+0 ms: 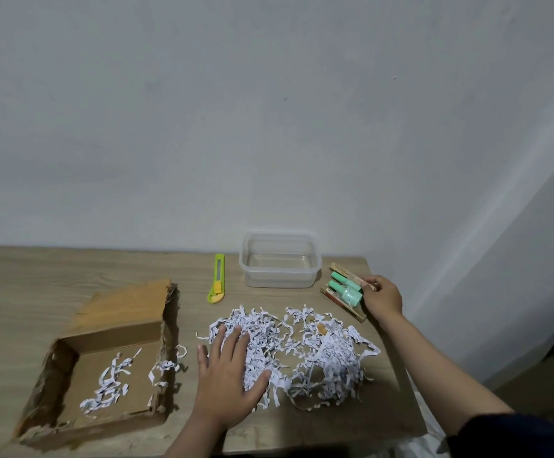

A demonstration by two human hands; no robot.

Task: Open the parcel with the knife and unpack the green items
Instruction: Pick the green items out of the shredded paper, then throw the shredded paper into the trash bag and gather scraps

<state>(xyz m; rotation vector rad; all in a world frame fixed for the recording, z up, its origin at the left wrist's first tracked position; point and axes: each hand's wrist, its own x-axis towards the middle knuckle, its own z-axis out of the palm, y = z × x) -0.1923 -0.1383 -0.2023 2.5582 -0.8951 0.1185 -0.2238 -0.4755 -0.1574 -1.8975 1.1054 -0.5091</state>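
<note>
On the right back part of the table (21, 269) | green pack (346, 290) lies beside the clear tub (280, 259), long axis slanting away-left | right hand (383, 297) pinches its near-right end | left hand (232, 368), fingers spread, presses flat on paper shreds (318, 355) | opened box (104, 365) at left | knife (217, 279) untouched.

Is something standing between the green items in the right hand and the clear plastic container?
Nothing visible does. The green items, held by the right hand, sit just right of the open container, with only bare table between them.
</note>
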